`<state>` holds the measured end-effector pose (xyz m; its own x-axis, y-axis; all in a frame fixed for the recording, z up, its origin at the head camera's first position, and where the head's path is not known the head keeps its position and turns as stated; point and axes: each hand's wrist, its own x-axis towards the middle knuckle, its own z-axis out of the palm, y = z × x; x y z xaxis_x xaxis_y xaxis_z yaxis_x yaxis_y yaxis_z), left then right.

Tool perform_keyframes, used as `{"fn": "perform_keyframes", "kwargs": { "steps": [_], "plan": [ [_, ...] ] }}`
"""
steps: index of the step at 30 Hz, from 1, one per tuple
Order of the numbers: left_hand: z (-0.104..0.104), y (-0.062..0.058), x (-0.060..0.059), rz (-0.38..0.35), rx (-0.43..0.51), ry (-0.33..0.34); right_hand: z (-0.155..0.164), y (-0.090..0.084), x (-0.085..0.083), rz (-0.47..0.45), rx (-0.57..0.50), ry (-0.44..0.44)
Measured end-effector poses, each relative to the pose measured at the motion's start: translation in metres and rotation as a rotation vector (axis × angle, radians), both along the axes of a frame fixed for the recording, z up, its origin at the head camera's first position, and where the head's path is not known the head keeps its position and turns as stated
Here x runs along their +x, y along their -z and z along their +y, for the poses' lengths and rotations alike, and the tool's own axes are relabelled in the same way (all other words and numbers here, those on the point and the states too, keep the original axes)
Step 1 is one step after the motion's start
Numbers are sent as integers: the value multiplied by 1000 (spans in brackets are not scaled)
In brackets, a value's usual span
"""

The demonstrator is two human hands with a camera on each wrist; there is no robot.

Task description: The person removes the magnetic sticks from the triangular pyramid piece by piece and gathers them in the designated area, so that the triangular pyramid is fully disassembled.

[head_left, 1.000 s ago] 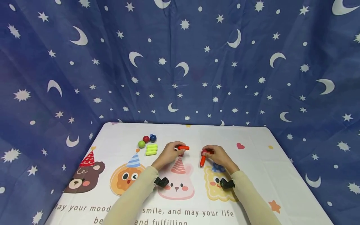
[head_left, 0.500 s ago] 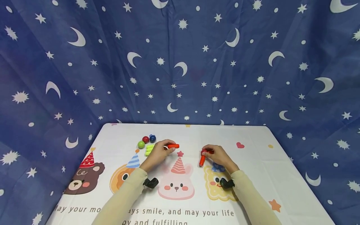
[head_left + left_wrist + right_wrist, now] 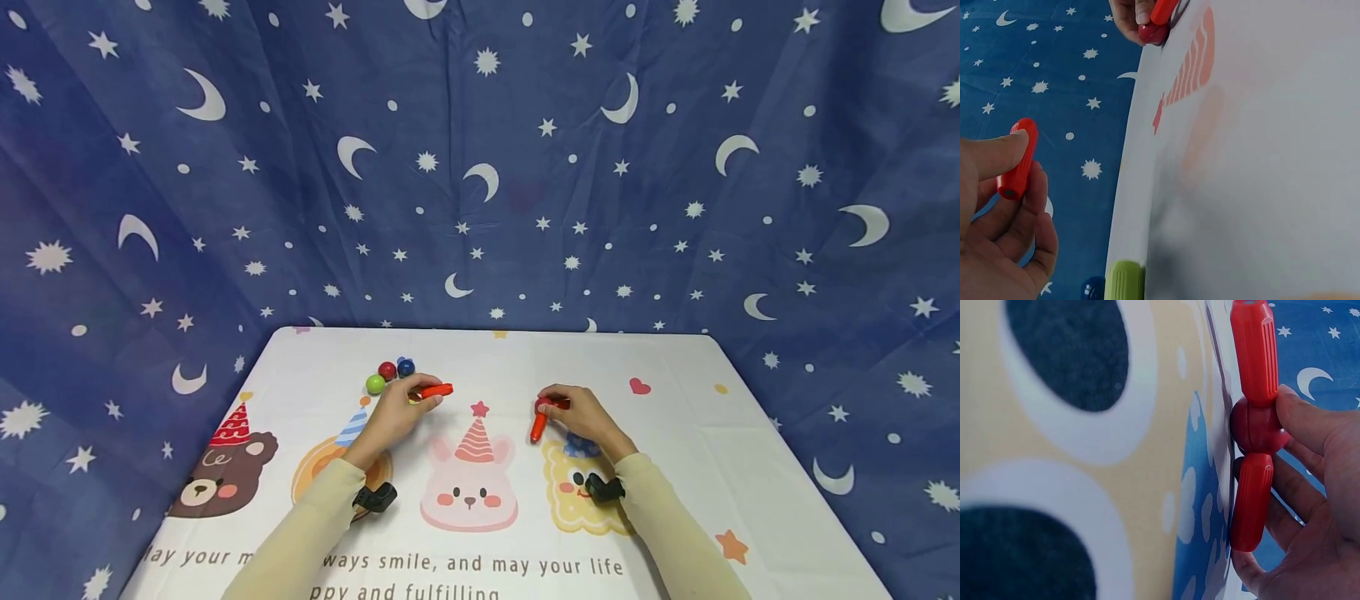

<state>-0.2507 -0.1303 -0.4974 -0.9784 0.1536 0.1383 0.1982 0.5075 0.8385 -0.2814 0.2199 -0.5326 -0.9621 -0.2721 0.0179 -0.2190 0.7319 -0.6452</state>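
Pinched between thumb and curled fingers of the left hand [image 3: 393, 412]: a short red ribbed plastic rod [image 3: 435, 390], held level just above the white cartoon-printed tablecloth [image 3: 675, 467], its free end jutting out past the fingertips. Judged light, rigid and smooth, slick enough to roll out of a loose pinch; best taken across the ribbed middle, both ends left bare for joining. Wrist low, forearm in a pale yellow sleeve [image 3: 300, 542] angled in toward the table's centre, thumb [image 3: 997, 153] laid flat along the rod in the wrist view. Just beyond those knuckles: a small green ball [image 3: 376, 384], a dark red ball [image 3: 387, 370] and a blue ball [image 3: 406, 367], with a lime-green rod [image 3: 1124, 281] near the heel of the hand. Well apart to the other side, the right hand [image 3: 581, 417] closed round a red ball-and-rod assembly [image 3: 1254, 425]: a red ball between two red rods, fingertips on the ball, pressed against the cloth. Probably magnetic joints, though not plain from these views. Palm turned down, wrist resting low.
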Motion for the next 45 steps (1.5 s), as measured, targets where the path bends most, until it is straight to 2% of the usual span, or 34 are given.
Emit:
{"fn": "perform_keyframes", "kwargs": {
  "steps": [7, 16, 19, 26, 30, 35, 41, 45],
  "plan": [
    [-20, 3, 6, 15, -25, -34, -2, 0, -1, -2, -3, 4],
    [-39, 10, 10, 139, -68, -65, -2, 0, -1, 2, -3, 0],
    [-42, 11, 10, 155, -80, -72, -1, -1, -1, -9, 1, 1],
    [-48, 15, 11, 114, -119, -66, -1, -3, -2, -25, 10, -2],
    [-53, 21, 11, 87, -148, -63, -2, -4, -1, -26, 6, -6],
    [-57, 28, 8, 87, -184, -67, -2, -3, -1, -12, -1, -16],
    [-59, 28, 4, 18, -193, -45, -1, -2, -2, -7, 0, -17],
    [-59, 29, 2, 15, -209, -43, -2, -2, -2, -18, -3, -12]
  ]
}}
